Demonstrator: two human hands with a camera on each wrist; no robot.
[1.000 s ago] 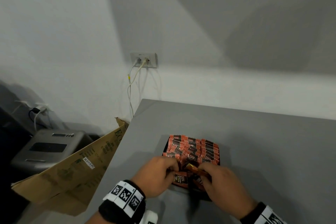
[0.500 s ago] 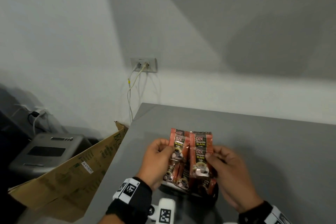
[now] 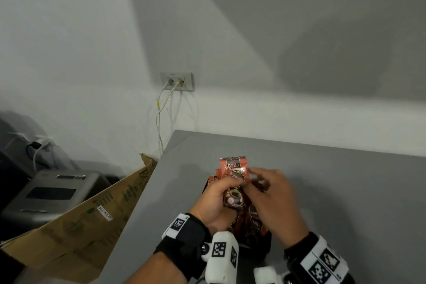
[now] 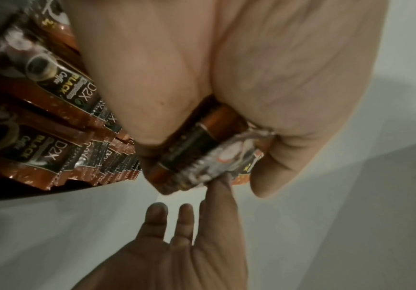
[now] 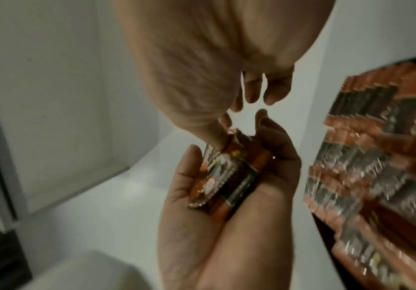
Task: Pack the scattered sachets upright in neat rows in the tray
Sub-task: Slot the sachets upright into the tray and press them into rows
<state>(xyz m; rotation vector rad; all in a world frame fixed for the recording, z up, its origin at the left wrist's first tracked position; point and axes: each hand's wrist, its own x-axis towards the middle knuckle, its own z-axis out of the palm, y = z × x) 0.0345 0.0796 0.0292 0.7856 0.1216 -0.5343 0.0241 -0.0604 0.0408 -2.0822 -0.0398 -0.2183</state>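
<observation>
My left hand [image 3: 219, 196] grips a small stack of orange-and-black coffee sachets [image 3: 234, 166], held upright above the near end of the black tray [image 3: 260, 249]. My right hand [image 3: 269, 193] is beside the stack, one digit touching its edge and the other fingers spread loosely. In the left wrist view the left hand [image 4: 226, 78] wraps the stack [image 4: 202, 155], and the right hand [image 4: 177, 245] reaches up to its end. The right wrist view shows the right hand [image 5: 197, 68] over the stack [image 5: 229, 176]. Rows of sachets [image 4: 40, 153] stand in the tray.
The tray sits on a grey table [image 3: 345, 191] near its left edge. Off that edge are a leaning cardboard box [image 3: 80, 214] and a grey machine [image 3: 50, 191]. A wall socket with cables [image 3: 176, 80] is behind the table's corner.
Both hands rose from the tray's near end with sachets. Half a second ago each hand held a bunch side by side; now the sachets are one stack in the left hand.
</observation>
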